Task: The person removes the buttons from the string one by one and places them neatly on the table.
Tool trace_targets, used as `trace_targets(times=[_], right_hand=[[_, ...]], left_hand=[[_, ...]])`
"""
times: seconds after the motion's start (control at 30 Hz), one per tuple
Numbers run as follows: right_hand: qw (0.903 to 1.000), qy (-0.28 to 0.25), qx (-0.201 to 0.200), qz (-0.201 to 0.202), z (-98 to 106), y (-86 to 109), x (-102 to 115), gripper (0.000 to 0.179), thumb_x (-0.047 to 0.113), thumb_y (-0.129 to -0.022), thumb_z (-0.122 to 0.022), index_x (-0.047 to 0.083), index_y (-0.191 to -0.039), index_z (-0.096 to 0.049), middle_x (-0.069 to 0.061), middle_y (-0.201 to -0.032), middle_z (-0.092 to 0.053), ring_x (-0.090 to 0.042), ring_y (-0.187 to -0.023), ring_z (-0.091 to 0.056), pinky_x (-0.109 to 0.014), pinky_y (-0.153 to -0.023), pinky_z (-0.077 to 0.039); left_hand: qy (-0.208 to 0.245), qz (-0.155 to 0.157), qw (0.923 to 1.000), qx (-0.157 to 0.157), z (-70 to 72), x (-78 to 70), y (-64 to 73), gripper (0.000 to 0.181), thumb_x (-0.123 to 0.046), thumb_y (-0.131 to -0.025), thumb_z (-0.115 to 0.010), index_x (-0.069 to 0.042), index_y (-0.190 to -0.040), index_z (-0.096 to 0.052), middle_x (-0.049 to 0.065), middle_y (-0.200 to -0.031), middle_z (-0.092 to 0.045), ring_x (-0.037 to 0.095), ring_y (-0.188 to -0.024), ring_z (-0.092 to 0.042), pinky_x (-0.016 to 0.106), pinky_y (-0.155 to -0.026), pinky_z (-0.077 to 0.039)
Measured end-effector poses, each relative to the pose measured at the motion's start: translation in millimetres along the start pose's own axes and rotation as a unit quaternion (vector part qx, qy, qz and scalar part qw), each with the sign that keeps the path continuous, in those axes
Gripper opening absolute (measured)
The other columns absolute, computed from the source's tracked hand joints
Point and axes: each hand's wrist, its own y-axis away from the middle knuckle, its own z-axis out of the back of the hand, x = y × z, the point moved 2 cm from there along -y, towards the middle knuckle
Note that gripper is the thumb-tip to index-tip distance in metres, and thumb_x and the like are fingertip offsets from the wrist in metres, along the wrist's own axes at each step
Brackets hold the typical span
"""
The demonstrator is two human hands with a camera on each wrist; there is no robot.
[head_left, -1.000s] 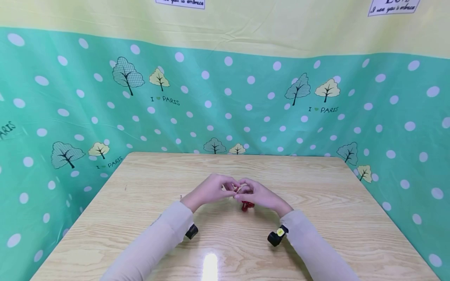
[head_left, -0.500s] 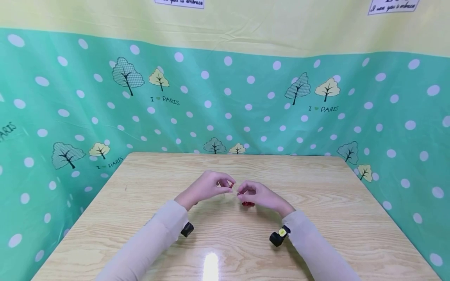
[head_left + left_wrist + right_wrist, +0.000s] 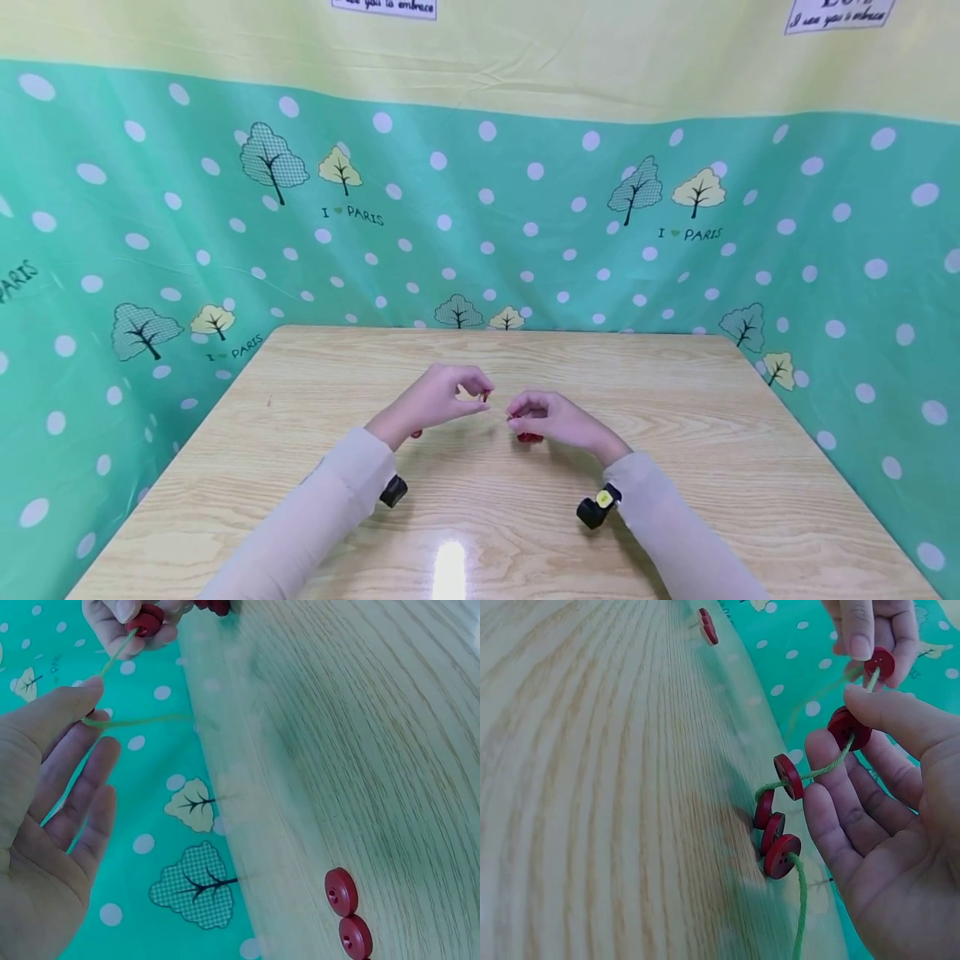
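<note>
Thumb and fingers of my left hand [image 3: 435, 400] pinch a red button [image 3: 879, 664], through which a green string [image 3: 847, 752] runs. In the left wrist view the string [image 3: 116, 654] stretches from these fingertips towards the right hand, and a loose end trails off sideways. My right hand [image 3: 557, 418] pinches more red buttons [image 3: 849, 727] strung on the same string. Below its fingers hang several threaded buttons [image 3: 782, 856], down by the tabletop, with a tail of string under them. A short gap parts the two hands, just above the table.
A few loose red buttons [image 3: 342, 892] lie on the wooden table [image 3: 480, 517], beside the left wrist. A green polka-dot cloth [image 3: 487, 217] with printed trees hangs behind and at both sides. Each wrist wears a small black camera [image 3: 592, 512].
My left hand has drawn away to the left with the red button, opening a gap between the hands. The right hand has shifted only slightly to the right.
</note>
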Motion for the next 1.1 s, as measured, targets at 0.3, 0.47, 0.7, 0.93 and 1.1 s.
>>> trace_targets(times=[0.3,0.47,0.7,0.93,1.1], right_hand=[[0.9999,0.006,-0.006,-0.01,2,2.3,1,0.035,0.027,-0.097,-0.068,0.002,-0.121,-0.064,-0.011,-0.102,-0.068,-0.026,-0.088,-0.064,-0.039,-0.077,-0.053],[0.9999,0.005,-0.006,-0.008,3,1.8,0,0.035,0.027,-0.097,-0.069,0.002,-0.121,-0.063,-0.007,-0.1,-0.068,-0.024,-0.088,-0.064,-0.039,-0.076,-0.054],[0.9999,0.007,-0.008,-0.012,5,2.1,0,0.033,0.029,-0.096,-0.07,0.003,-0.118,-0.065,-0.006,-0.097,-0.068,-0.023,-0.086,-0.064,-0.038,-0.077,-0.053],[0.9999,0.005,-0.003,-0.011,6,2.3,1,0.033,0.027,-0.096,-0.07,0.002,-0.119,-0.065,-0.008,-0.097,-0.068,-0.024,-0.086,-0.064,-0.04,-0.077,-0.053],[0.9999,0.005,-0.004,-0.008,6,1.5,-1,0.033,0.028,-0.096,-0.07,0.003,-0.118,-0.065,-0.009,-0.096,-0.069,-0.023,-0.083,-0.064,-0.04,-0.075,-0.053]], left_hand=[[0.039,0.007,0.9992,-0.007,3.9,2.3,8.0,0.023,-0.018,-0.085,-0.083,-0.018,-0.104,-0.07,-0.011,-0.095,-0.073,0.013,-0.092,-0.068,0.043,-0.084,-0.054],[0.033,0.028,0.999,-0.012,10.2,6.8,14.4,0.021,-0.021,-0.085,-0.083,-0.022,-0.099,-0.067,-0.014,-0.093,-0.071,0.011,-0.092,-0.067,0.043,-0.085,-0.053],[0.026,0.04,0.9988,-0.014,22.7,17.0,26.4,0.021,-0.025,-0.085,-0.083,-0.021,-0.102,-0.07,-0.015,-0.094,-0.071,0.009,-0.091,-0.066,0.044,-0.083,-0.053],[0.021,0.045,0.9986,-0.021,33.4,25.7,39.4,0.019,-0.024,-0.085,-0.083,-0.024,-0.1,-0.07,-0.015,-0.092,-0.07,0.009,-0.089,-0.066,0.045,-0.082,-0.054],[0.015,0.049,0.9984,-0.023,40.5,27.5,46.7,0.019,-0.024,-0.085,-0.083,-0.023,-0.1,-0.071,-0.014,-0.091,-0.069,0.008,-0.087,-0.065,0.046,-0.081,-0.053]])
